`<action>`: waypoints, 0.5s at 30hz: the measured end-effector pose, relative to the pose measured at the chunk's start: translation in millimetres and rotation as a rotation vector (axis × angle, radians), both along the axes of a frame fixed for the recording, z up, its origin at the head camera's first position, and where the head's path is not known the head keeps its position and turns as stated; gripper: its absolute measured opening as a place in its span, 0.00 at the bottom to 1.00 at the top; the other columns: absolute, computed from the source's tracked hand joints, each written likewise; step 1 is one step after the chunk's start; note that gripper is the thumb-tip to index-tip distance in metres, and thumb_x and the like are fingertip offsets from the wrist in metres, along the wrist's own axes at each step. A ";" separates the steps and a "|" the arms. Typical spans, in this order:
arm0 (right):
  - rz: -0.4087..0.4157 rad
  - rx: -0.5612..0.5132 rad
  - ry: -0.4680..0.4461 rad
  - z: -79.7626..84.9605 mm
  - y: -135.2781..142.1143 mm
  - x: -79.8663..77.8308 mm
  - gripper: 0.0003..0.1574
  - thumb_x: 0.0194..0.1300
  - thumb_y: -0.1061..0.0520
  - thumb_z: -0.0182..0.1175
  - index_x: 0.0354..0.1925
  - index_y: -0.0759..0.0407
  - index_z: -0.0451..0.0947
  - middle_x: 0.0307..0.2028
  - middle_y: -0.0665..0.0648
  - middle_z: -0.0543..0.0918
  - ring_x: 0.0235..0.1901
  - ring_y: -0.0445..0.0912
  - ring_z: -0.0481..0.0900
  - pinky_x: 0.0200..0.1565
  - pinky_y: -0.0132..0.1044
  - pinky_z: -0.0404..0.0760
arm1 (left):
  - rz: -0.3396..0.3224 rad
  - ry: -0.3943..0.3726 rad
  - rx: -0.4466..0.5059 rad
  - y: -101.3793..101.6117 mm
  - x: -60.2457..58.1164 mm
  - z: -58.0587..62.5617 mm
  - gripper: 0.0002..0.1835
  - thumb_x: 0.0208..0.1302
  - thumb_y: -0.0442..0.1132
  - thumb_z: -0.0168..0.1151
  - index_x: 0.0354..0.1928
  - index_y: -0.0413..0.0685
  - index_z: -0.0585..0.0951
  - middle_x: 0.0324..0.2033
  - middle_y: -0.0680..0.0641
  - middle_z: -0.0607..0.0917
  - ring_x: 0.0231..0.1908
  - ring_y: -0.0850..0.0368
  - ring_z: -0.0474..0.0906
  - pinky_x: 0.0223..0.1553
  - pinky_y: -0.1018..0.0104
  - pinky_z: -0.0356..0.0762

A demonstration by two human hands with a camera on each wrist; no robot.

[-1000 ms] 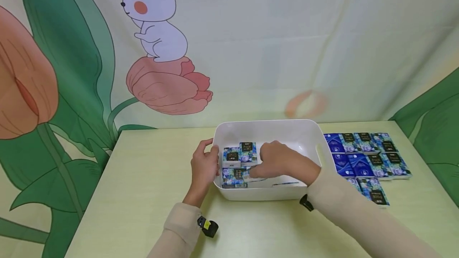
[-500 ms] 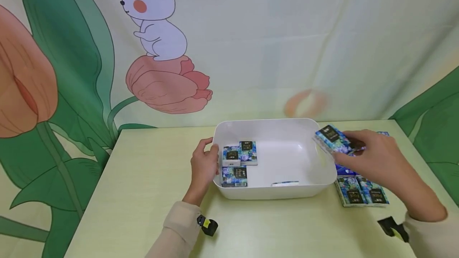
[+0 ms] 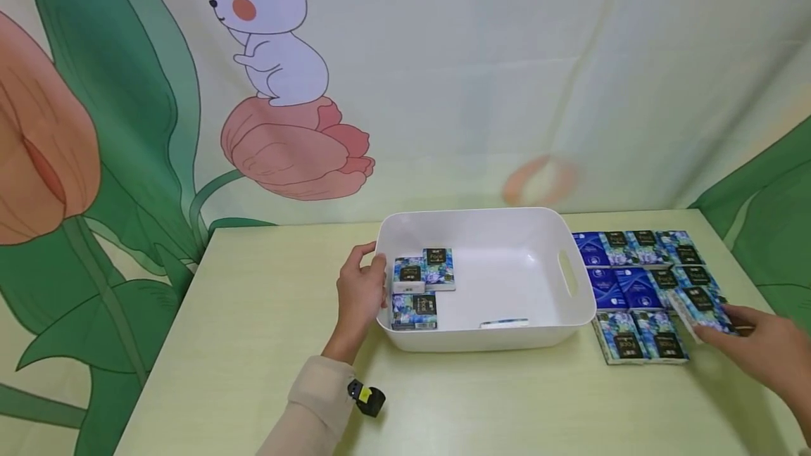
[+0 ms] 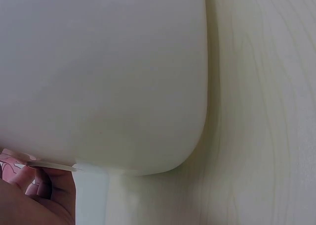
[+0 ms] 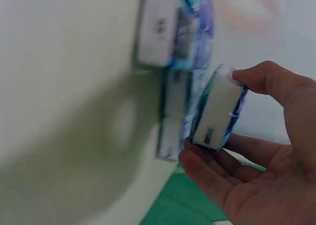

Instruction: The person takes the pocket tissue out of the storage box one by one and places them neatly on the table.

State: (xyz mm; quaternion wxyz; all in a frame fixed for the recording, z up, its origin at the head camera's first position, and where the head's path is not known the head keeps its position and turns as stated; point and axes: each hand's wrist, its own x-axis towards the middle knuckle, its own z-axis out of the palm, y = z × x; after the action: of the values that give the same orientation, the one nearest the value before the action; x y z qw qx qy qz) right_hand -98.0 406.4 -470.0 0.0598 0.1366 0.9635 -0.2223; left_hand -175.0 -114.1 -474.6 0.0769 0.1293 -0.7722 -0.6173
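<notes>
My left hand (image 3: 360, 295) grips the left end of a white plastic bin (image 3: 488, 340); in the left wrist view its fingers (image 4: 61, 185) curl at the handle slot. Inside the bin, three floral tissue packs, one of them a front pack (image 3: 415, 311), lie against the left wall. My right hand (image 3: 769, 347) pinches another floral tissue pack (image 3: 703, 308) between thumb and fingers, tilted above the right end of the rows of packs. The right wrist view shows this held pack (image 5: 219, 109) from its white side, apart from the packs on the table.
Right of the bin, rows of tissue packs lie flat, some plain blue (image 3: 638, 288), others floral (image 3: 621, 336). The pale wooden table (image 3: 253, 315) meets a printed curtain (image 3: 443, 90) at the back. The bin's right end has a handle slot.
My right hand moved from inside the bin out to the right, carrying the floral tissue pack over the rows. One floral pack fewer lies in the bin. My left hand has stayed put.
</notes>
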 end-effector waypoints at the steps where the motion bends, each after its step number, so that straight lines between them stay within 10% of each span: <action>1: -0.017 -0.002 -0.035 -6.3 3.9 1.0 0.56 0.66 0.35 0.63 0.63 0.85 0.62 0.54 0.85 0.71 0.50 0.76 0.72 0.42 0.62 0.78 | -0.001 -0.001 0.000 -0.2 0.1 0.3 0.18 0.74 0.44 0.54 0.61 0.53 0.78 0.18 0.44 0.76 0.12 0.58 0.67 0.16 0.67 0.71; 15: -0.205 -0.034 -0.190 -38.3 1.4 12.7 0.64 0.62 0.31 0.64 0.66 0.85 0.57 0.60 0.84 0.66 0.56 0.75 0.69 0.52 0.62 0.74 | -0.002 -0.005 0.013 -0.2 0.5 1.1 0.18 0.73 0.45 0.55 0.61 0.55 0.78 0.18 0.47 0.75 0.13 0.57 0.66 0.16 0.66 0.70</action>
State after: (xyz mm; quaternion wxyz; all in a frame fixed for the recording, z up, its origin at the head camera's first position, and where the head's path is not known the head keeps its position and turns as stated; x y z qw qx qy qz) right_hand -85.3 407.8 -508.3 0.1299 0.2538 0.9306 -0.2294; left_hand -174.5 -114.3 -473.5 0.0735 0.1303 -0.7686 -0.6220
